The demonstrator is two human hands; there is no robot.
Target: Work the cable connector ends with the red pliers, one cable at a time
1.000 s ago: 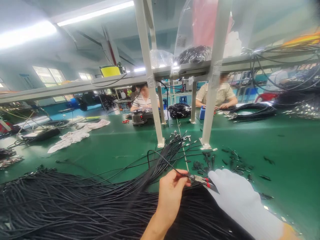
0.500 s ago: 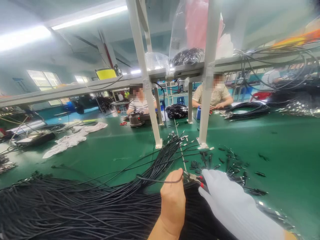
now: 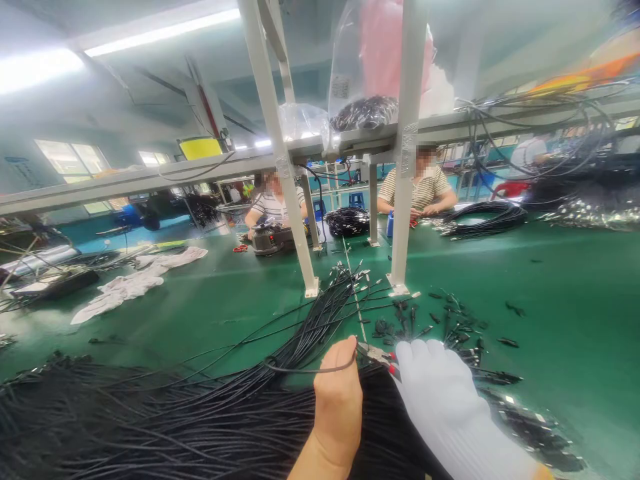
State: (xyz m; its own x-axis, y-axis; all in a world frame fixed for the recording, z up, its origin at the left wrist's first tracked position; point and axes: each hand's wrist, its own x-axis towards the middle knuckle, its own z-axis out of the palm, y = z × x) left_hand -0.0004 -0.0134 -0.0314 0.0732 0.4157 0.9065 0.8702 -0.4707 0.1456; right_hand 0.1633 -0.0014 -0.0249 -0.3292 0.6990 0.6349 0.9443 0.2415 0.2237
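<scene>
My bare left hand [image 3: 340, 390] is closed in a pinch on a thin black cable [image 3: 310, 369], whose end lies at the thumb and fingertips. In a white glove, my right hand [image 3: 440, 387] grips wire cutters [image 3: 379, 355] with red on the handles. The jaws of the cutters are right at the cable end by my left fingertips; whether they touch it I cannot tell. A large pile of black cables [image 3: 165, 413] spreads under and left of my hands. From it a bundle of cables [image 3: 325, 307] runs up to metal-tipped ends.
Scattered black connector pieces [image 3: 455, 320] lie right of my hands on the green table [image 3: 565, 280]. Two white posts [image 3: 401, 233] stand ahead, carrying a shelf [image 3: 345, 141]. Two co-workers in striped shirts sit beyond. A white cloth [image 3: 135, 283] lies left.
The whole view has shifted slightly. My gloved hand has closed more tightly around the cutter handles, its thumb now out of sight. The left hand keeps its pinch on the cable.
</scene>
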